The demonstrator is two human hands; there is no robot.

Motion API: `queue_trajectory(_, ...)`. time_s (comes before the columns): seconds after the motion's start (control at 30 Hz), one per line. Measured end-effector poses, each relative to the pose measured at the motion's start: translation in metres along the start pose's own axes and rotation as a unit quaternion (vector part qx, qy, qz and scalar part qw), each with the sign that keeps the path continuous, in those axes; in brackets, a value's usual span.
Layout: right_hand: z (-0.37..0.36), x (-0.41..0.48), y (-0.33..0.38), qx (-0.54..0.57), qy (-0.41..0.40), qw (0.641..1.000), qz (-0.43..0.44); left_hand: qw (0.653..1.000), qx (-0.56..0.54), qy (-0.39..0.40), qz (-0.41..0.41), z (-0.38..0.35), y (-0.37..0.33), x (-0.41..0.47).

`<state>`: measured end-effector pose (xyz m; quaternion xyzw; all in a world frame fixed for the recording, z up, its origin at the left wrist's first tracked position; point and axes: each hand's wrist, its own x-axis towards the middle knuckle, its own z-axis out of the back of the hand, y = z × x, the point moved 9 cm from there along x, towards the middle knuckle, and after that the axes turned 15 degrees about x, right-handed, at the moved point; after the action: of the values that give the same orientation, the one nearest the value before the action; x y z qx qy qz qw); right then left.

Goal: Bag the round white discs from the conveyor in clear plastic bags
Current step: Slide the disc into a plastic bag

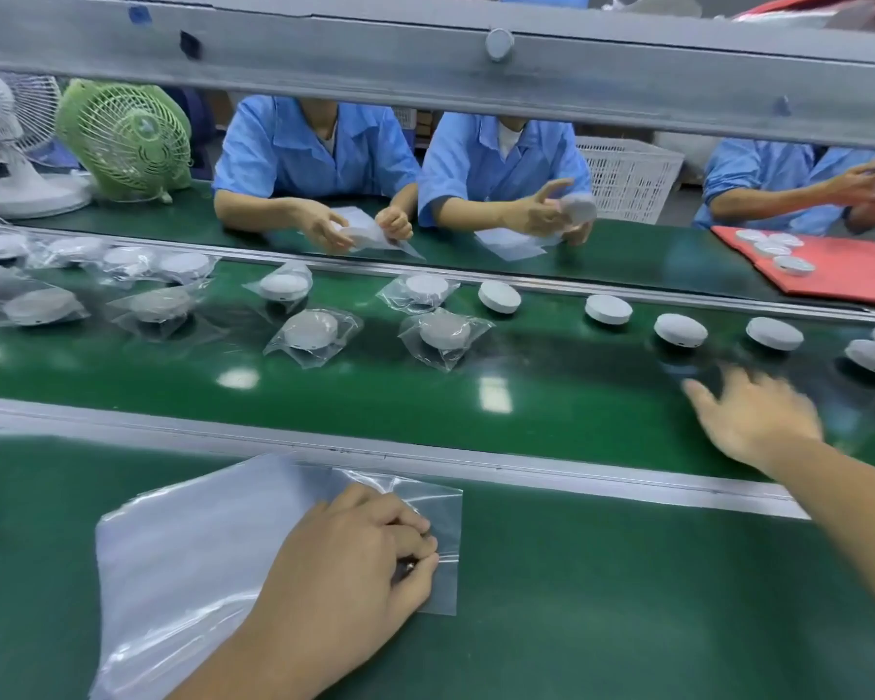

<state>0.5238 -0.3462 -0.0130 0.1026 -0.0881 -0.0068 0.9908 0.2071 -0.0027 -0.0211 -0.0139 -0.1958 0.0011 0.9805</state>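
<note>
Several bare round white discs ride on the green conveyor belt at the right. To their left lie several discs in clear bags. My right hand is stretched out over the belt, blurred, fingers spread and holding nothing, just short of the bare discs. A stack of clear plastic bags lies on the near green shelf. My left hand rests on the stack and pinches the right edge of the top bag.
Three people in blue shirts work across the belt with discs and bags. A green fan and a white fan stand at the far left. A red tray with discs is far right, by a white basket. A grey beam crosses overhead.
</note>
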Motion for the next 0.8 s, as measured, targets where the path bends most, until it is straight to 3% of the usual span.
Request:
queue_trajectory(0.13, -0.028, -0.036, 0.17, 0.056, 0.034, 0.979, 0.191, 1.0, 0.0, 0.002, -0.001, -0.002, 0.002, -0.001)
queue_trajectory(0.23, -0.088, -0.074, 0.239, 0.051, 0.211, 0.951, 0.221, 1.0, -0.005, 0.001, 0.0, -0.004, 0.002, -0.001)
queue_trajectory(0.3, -0.103, -0.08, 0.242, 0.053, 0.276, 0.934, 0.219, 1.0, -0.007, -0.003, -0.004, -0.004, 0.002, -0.001)
queue_trajectory(0.37, -0.083, -0.064, 0.224, 0.095, 0.239, 0.94, 0.224, 1.0, -0.004, -0.001, -0.009, -0.006, 0.003, -0.001)
queue_trajectory(0.43, -0.039, -0.033, 0.178, 0.132, 0.117, 0.966, 0.19, 1.0, -0.007, 0.002, -0.009, -0.008, 0.004, -0.002)
queue_trajectory(0.5, 0.0, -0.003, 0.102, 0.088, -0.029, 0.988, 0.123, 1.0, -0.007, 0.002, -0.011, -0.007, 0.003, -0.001)
queue_trajectory(0.53, 0.007, 0.01, 0.053, 0.036, -0.05, 0.996, 0.072, 1.0, -0.007, 0.001, -0.013, -0.006, 0.003, -0.001)
queue_trajectory(0.67, -0.037, 0.026, -0.127, -0.078, 0.12, 0.984, -0.108, 1.0, -0.008, -0.01, -0.016, -0.006, 0.001, -0.001)
queue_trajectory(0.73, -0.038, 0.023, -0.127, -0.063, 0.118, 0.984, -0.114, 1.0, -0.008, -0.011, -0.013, -0.006, 0.001, -0.001)
queue_trajectory(0.8, -0.026, 0.021, -0.075, -0.023, 0.052, 0.995, -0.076, 1.0, -0.002, -0.009, -0.011, -0.005, 0.0, 0.001)
